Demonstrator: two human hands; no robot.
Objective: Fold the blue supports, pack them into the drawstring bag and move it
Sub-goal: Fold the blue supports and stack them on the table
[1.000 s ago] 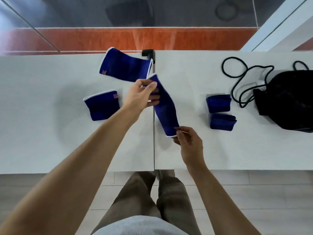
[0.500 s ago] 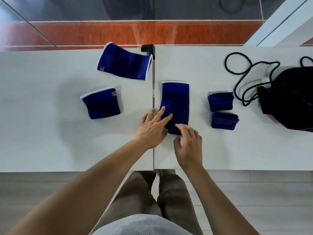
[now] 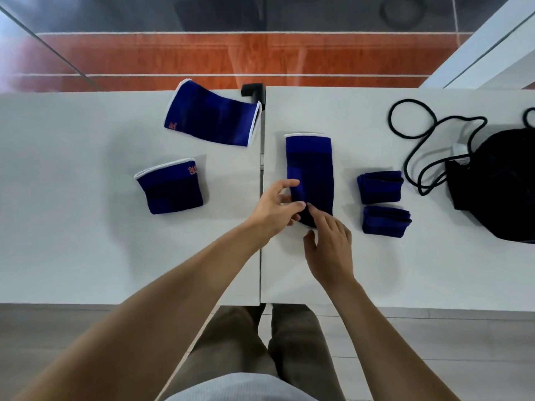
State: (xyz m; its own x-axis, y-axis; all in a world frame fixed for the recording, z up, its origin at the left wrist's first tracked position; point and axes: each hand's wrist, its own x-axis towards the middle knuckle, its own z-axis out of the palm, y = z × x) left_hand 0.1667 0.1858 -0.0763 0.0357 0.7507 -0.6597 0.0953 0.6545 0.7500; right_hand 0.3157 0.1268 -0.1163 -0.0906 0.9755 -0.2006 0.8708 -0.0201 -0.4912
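Note:
A long blue support (image 3: 311,169) lies lengthwise on the right table, white-trimmed end away from me. My left hand (image 3: 275,208) grips its near left edge, fingers curled over the fabric. My right hand (image 3: 330,244) pinches the near end from below, thumb apart. Two folded blue supports (image 3: 379,187) (image 3: 386,220) sit to the right, one behind the other. A wide unfolded support (image 3: 212,118) and a shorter one (image 3: 170,191) lie on the left table. The black drawstring bag (image 3: 498,183) rests at the far right, its cord (image 3: 417,146) looped across the table.
Two white tables (image 3: 72,256) meet at a seam running under my left hand. A black clamp (image 3: 253,92) sits at the far edge on the seam. My legs stand at the near table edge over a grey floor.
The long support, held up in the air a second ago, now lies flat on the right table. Both hands have come down to its near end and taken hold of it.

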